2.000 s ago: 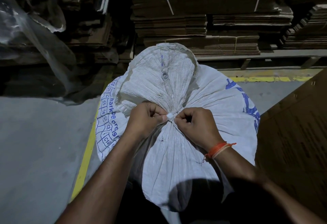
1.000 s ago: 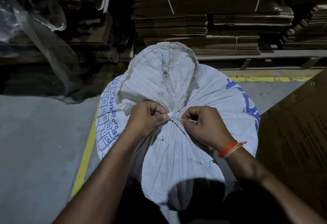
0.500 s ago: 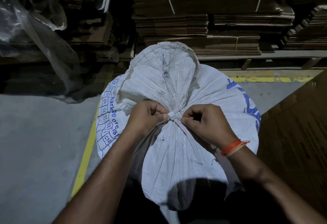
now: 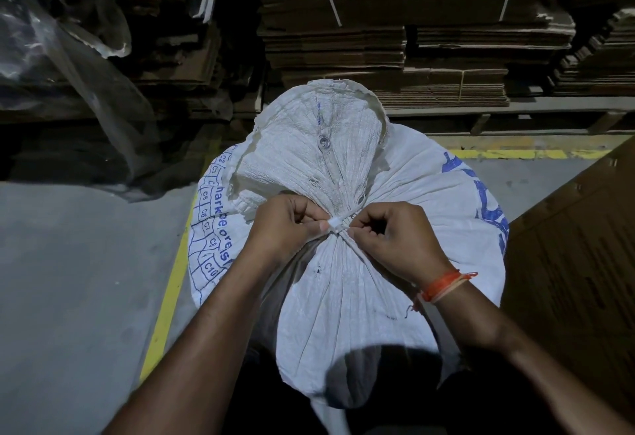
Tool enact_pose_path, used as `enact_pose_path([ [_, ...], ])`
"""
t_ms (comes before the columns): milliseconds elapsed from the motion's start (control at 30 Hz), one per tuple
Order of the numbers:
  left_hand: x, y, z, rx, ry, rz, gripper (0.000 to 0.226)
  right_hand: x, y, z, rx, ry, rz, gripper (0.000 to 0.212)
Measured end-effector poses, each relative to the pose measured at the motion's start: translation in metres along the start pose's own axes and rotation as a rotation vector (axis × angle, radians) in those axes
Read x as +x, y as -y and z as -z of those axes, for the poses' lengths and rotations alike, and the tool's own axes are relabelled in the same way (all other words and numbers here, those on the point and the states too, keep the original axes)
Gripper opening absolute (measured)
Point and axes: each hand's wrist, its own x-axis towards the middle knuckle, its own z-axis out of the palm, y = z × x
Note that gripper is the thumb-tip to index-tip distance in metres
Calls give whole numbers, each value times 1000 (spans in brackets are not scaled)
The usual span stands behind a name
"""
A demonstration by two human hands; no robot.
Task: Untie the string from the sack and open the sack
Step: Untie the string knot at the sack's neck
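A large white woven sack (image 4: 347, 290) with blue print stands in front of me, its neck gathered and bound by a white string (image 4: 335, 224). Above the tie the loose mouth of the sack (image 4: 323, 132) fans out. My left hand (image 4: 285, 225) pinches the string's knot from the left with thumb and fingers. From the right, my right hand (image 4: 395, 238), with an orange thread band at the wrist, grips the string at the knot. The string's ends are hidden under my fingers.
Stacks of flattened cardboard (image 4: 378, 32) fill the back on a pallet (image 4: 515, 118). Clear plastic sheeting (image 4: 68, 56) hangs at the left. A brown cardboard sheet (image 4: 577, 262) stands close on the right. Yellow floor lines (image 4: 168, 300) run beside the sack on grey concrete.
My right hand has shifted slightly, its fingers re-pinching the string closer to the knot. The left hand stays on the knot. The sack is still tied.
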Motion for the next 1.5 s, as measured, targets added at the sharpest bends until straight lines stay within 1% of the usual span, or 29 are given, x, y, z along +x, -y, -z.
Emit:
enact_pose_path([
  [133, -1, 2, 0, -22, 12, 2, 7, 2, 0, -12, 14, -28, -8, 8],
  [267, -3, -1, 1, -51, 17, 5, 6, 0, 3, -4, 85, 25, -19, 7],
  [433, -3, -4, 2, -29, 30, -15, 6, 7, -7, 0, 97, -35, -47, 17],
  [533, -4, -5, 3, -30, 43, -23, 5, 7, -8, -7, 103, -26, -46, 21],
  [733, -4, -5, 3, -25, 45, -30, 6, 10, -9, -13, 104, -35, -53, 11],
  [833, -4, -4, 3, -48, 43, -28, 6, 10, -6, -13, 99, -39, -54, 12],
  [1000, -5, -5, 2, -92, 30, -36, 4, 0, 7, -4, 90, -44, -32, 18],
  [1067, -6, -6, 1, -115, 42, -42, 3, -5, 12, -1, 135, -32, -24, 25],
  [1133, -7, -8, -1, -140, 75, -47, 2, -9, 14, -3, 79, -11, 22, 34],
  [1200, -6, -8, -2, -192, 104, -35, 7, -10, 15, -9, 27, 8, 52, 33],
  [1267, -5, -7, -2, -232, 133, -14, 16, -10, 13, -15, 25, 2, 47, 30],
  [1333, -3, -4, -2, -191, 140, -42, 17, -8, 11, -17, 30, -14, 34, 25],
  [1433, 1, 2, -2, 27, 88, -133, 15, -6, 10, -17, 62, -50, -15, 20],
  [1500, 1, 4, -3, 145, 70, -163, 17, -6, 11, -18, 109, -82, -54, 22],
])
